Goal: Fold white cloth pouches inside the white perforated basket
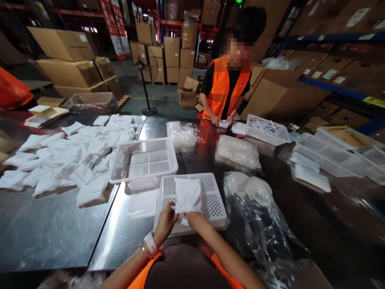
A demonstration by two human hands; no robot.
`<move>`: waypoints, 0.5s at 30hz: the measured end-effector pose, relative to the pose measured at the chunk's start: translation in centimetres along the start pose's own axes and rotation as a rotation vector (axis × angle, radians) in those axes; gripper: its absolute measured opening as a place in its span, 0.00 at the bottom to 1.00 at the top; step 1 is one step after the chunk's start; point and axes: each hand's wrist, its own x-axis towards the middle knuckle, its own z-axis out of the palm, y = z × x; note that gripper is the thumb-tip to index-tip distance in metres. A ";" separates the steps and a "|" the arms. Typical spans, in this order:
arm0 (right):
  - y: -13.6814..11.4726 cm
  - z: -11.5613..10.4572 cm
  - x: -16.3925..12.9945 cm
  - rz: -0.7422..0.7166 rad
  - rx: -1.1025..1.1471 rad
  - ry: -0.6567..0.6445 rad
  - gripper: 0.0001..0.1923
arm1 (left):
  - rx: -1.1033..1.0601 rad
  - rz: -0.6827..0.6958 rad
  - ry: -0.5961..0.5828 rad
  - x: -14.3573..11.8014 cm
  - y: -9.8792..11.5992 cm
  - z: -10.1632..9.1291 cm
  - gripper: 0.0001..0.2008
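A soft white packet (pixel 189 194), which looks like cloth or thin padded wrap, lies on an upturned white perforated plastic basket (pixel 215 200). At its lower left corner, my left hand (pixel 167 218) has its fingers curled and pinched on the edge. My right hand (pixel 195 219) grips the packet's near edge, its fingertips partly hidden. A small white flap shows between the two hands. Just beyond stands an upright white basket (pixel 144 178) with nothing visible inside. Many similar white packets (pixel 87 154) lie heaped on the metal table to the left.
A clear plastic bag (pixel 261 216) with round white items lies right of the upturned basket. Farther back are two wrapped white bundles, one a bagged stack (pixel 239 151). Across the table a co-worker in an orange vest (pixel 221 86) handles a white packet. More baskets (pixel 327 154) stand right.
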 end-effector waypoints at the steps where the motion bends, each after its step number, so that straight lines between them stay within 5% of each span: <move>1: -0.4 0.2 -0.6 0.021 -0.036 -0.026 0.14 | -0.062 -0.086 -0.036 -0.2 0.2 -0.4 0.18; 4: -1.8 0.5 -2.4 0.049 -0.131 -0.082 0.13 | -0.261 -0.292 -0.084 -0.6 1.5 -1.4 0.12; 10: -3.8 0.9 -3.5 -0.044 -0.151 0.044 0.07 | -0.681 -0.608 -0.107 -0.6 2.5 -1.3 0.22; 15: -4.0 1.5 -3.5 0.031 -0.158 0.033 0.05 | -0.699 -0.703 -0.178 -0.7 1.9 -0.4 0.25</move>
